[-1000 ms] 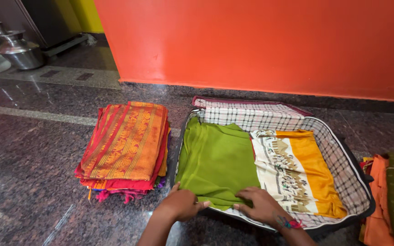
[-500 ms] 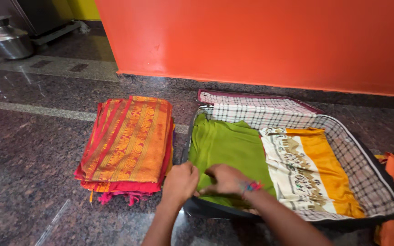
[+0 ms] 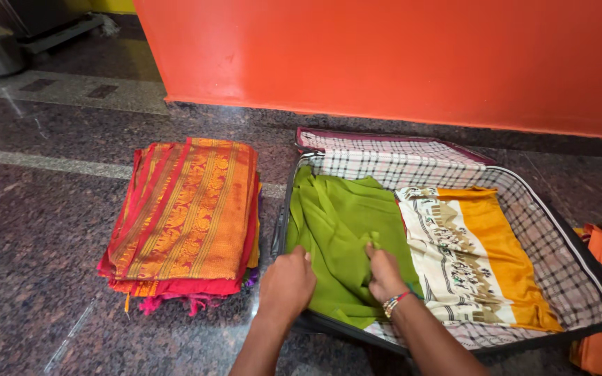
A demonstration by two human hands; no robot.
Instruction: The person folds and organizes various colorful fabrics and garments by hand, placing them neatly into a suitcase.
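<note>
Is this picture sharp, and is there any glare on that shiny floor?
Head view: sharp overall, evenly lit, soft shadows. The polished floor shows pale reflections at left. Both hands, left and right, on the green cloth, look crisp; the wide lens bows the suitcase edges slightly.

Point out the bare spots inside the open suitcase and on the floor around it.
In the suitcase, checked lining shows bare along the right wall beside the orange-and-cream cloth and along the far wall behind the green cloth. Both hands, left hand and right hand, crowd its near-left corner. Dark floor lies bare left of the folded stack.
</note>
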